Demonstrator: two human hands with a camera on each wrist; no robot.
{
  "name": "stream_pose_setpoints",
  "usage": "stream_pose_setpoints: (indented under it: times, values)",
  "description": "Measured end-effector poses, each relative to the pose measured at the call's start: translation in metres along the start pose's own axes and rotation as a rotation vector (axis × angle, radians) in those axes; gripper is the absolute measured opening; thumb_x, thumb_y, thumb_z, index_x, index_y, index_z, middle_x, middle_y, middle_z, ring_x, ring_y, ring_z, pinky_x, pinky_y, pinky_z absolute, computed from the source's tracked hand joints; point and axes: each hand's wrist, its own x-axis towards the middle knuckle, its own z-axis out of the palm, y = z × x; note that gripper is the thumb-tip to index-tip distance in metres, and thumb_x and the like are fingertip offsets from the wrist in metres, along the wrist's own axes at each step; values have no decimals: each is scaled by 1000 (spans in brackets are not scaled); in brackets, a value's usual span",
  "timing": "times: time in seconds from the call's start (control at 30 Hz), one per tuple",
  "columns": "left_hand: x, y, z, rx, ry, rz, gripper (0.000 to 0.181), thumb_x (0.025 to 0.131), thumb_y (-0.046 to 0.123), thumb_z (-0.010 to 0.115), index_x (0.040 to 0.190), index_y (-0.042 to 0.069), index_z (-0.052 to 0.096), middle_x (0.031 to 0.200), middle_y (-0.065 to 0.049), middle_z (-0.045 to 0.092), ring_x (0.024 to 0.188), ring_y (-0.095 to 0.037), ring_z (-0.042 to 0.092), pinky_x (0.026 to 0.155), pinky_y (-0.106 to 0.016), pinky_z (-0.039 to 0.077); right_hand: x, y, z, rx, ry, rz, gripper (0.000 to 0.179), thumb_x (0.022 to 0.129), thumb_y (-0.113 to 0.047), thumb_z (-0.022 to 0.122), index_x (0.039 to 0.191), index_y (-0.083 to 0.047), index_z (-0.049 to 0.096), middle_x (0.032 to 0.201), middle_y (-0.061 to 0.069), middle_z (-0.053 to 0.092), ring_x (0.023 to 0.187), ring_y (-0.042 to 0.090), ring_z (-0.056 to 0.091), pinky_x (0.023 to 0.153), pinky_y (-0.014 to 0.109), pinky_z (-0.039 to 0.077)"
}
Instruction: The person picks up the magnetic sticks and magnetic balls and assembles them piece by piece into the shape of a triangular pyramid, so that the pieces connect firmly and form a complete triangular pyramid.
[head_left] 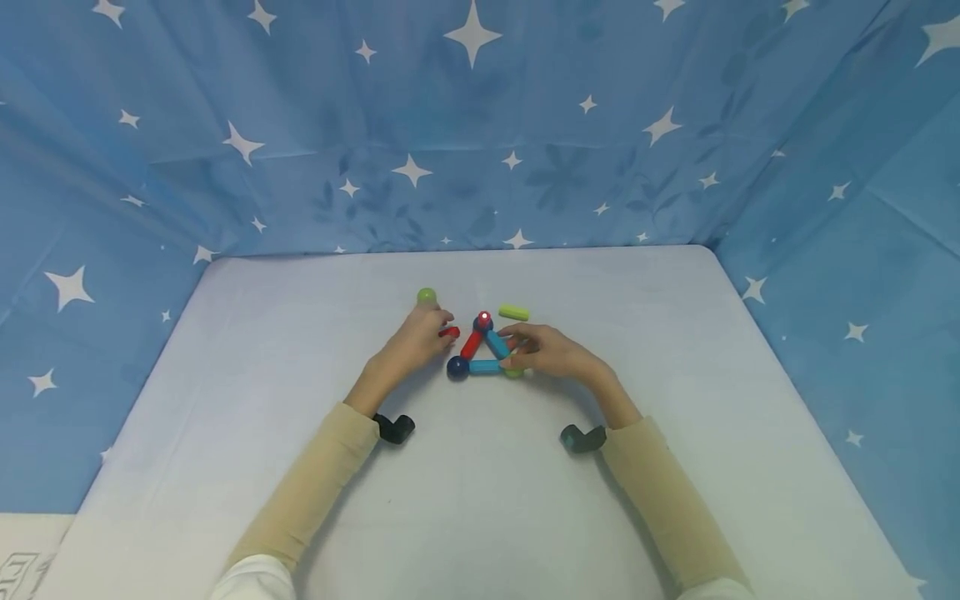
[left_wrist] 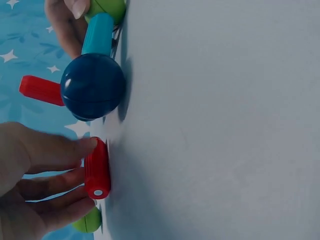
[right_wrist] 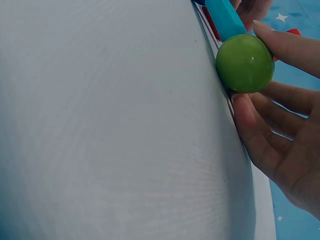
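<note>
A flat triangle of magnetic rods and balls lies mid-table: a red rod (head_left: 472,345), two blue rods (head_left: 485,367), two navy balls (head_left: 458,367) and a green ball (right_wrist: 245,64). From its far navy ball another red rod (left_wrist: 41,90) sticks up. My left hand (head_left: 412,340), left of the triangle, pinches a loose red rod (left_wrist: 97,169) between thumb and fingers, close to the tabletop. At the triangle's right corner, my right hand (head_left: 553,352) holds the green ball with thumb and fingertips.
Just beyond my left hand sits a loose green ball (head_left: 427,296). A yellow-green rod (head_left: 513,312) lies behind the triangle. The white table (head_left: 465,500) is bordered at the back and sides by a blue star-patterned curtain (head_left: 465,125).
</note>
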Motion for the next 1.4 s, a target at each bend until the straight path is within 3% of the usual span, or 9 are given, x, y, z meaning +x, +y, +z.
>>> stream_pose_setpoints:
  times: [0.3,0.4,0.57,0.83,1.07,1.23,1.4]
  values:
    - [2,-1,3,43,-46,5,22,91,-1,73,112,-8,75,96,-16,65,86,-24,57,76,-31,56,0,0,2,3,5,-3,62,92,-34,77,147,-15,55,127,8,66,114,25,65,98,45,54]
    - [2,-1,4,30,-68,1,22,92,0,73,113,-7,74,96,-15,65,86,-23,57,77,-32,56,-1,-1,1,-2,9,-4,61,92,-34,77,146,-15,56,126,8,66,113,25,65,98,45,54]
    - [-1,0,1,-100,-63,-49,25,93,3,73,117,-5,73,106,-16,69,93,-24,63,84,-35,60,-2,-3,0,-10,10,-15,61,93,-34,76,147,-15,55,127,9,66,114,26,65,98,47,54]
    - [-8,8,-11,-247,-39,-90,26,93,4,73,118,-3,73,110,-15,75,89,-23,69,77,-32,61,-2,-7,0,-12,2,6,61,93,-34,75,147,-14,55,128,10,65,115,27,64,99,48,53]
    - [-15,18,-17,-408,-43,-102,30,94,8,73,122,-1,71,113,-12,75,104,-26,72,87,-39,61,-3,-5,0,-9,0,4,59,94,-32,74,147,-13,55,126,10,65,114,29,63,97,46,53]
    - [-19,24,-17,-437,-79,-106,29,95,9,71,123,0,71,114,-13,75,107,-27,71,88,-39,60,-3,-5,0,-3,4,-1,60,94,-33,75,147,-14,55,126,10,66,114,28,64,96,46,53]
    - [-22,21,-9,-427,-55,-93,28,95,9,72,122,0,71,113,-14,75,106,-27,72,86,-35,61,-2,-4,-1,-2,0,-16,61,94,-35,76,147,-13,54,127,12,66,114,28,66,98,48,54]
